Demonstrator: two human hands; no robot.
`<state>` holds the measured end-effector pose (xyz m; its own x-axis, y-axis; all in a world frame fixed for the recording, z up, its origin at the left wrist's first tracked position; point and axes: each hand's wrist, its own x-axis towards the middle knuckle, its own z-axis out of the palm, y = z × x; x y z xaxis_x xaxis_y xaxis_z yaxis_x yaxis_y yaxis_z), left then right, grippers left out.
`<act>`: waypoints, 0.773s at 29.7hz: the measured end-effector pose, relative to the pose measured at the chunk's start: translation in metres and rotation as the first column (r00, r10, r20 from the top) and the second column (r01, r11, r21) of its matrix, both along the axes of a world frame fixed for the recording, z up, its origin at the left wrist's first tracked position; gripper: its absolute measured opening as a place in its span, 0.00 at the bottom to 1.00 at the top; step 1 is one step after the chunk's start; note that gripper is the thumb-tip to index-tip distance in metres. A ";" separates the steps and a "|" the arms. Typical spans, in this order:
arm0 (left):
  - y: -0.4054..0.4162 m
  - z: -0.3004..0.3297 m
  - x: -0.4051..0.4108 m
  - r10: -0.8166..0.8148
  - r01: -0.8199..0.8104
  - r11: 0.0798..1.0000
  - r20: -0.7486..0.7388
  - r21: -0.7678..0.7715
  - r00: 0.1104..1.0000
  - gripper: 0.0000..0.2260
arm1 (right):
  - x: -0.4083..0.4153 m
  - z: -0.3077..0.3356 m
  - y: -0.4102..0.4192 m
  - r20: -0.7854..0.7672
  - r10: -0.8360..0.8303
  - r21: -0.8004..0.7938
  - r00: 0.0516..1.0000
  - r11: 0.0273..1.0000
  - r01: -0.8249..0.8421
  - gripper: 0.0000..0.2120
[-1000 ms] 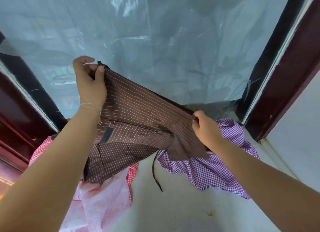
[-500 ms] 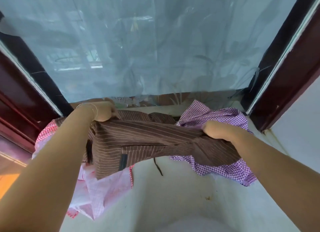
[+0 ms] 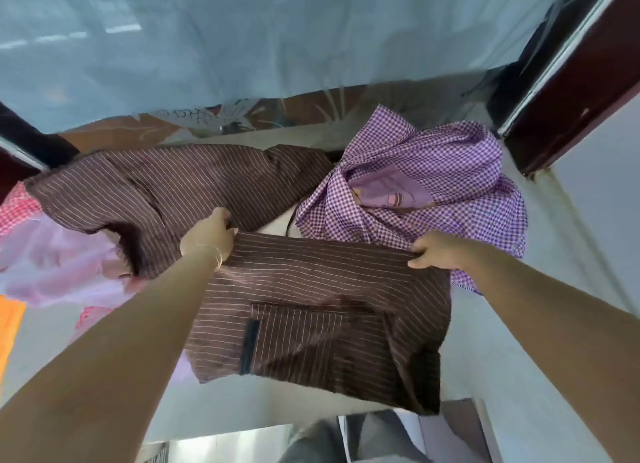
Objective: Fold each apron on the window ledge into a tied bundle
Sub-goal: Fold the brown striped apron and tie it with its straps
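Window (image 3: 242,47) first: it fills the view from 10 to 2 o'clock, covered with a pale, creased plastic sheet, with a dark red-brown frame (image 3: 571,92) at 2 o'clock. Below it runs the ledge (image 3: 571,254), smooth and off-white, the work surface for this task.

Brown apron (image 3: 311,306) — thin dark cloth with fine pale stripes and a patch pocket carrying a dark tab. It lies in two parts: one crumpled across the ledge from 9 to 12 o'clock, the other hanging as a flat panel at centre, draping over the near edge toward 6 o'clock. You hold that panel by its top edge, which is pulled into a straight line between your hands; in my judgement this is to square the cloth for a fold, with the tying not yet begun.

Purple apron (image 3: 433,171), small-checked and heaped loose, sits at 1 to 2 o'clock, just beyond the brown one's right corner. Unfolded.

Pink apron (image 3: 52,254), sheer with a red-checked edge, lies bunched at 9 o'clock, partly under the brown cloth. Also unfolded.

Left hand (image 3: 207,237), at 10 o'clock of centre: fingers curled over the brown apron's top edge, gripping it; a thin bracelet at the wrist.

Right hand (image 3: 436,251), at 3 o'clock of centre: fingers closed on the opposite corner, thumb beneath, pinching the cloth.
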<state>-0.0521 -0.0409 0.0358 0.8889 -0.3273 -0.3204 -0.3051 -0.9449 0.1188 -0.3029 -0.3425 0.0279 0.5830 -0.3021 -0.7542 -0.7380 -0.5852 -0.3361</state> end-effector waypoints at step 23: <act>-0.031 -0.145 -0.135 -0.689 0.769 0.578 -0.340 0.275 0.640 0.37 | -0.108 -0.133 0.079 0.289 -0.647 -0.305 0.706 0.637 0.708 0.34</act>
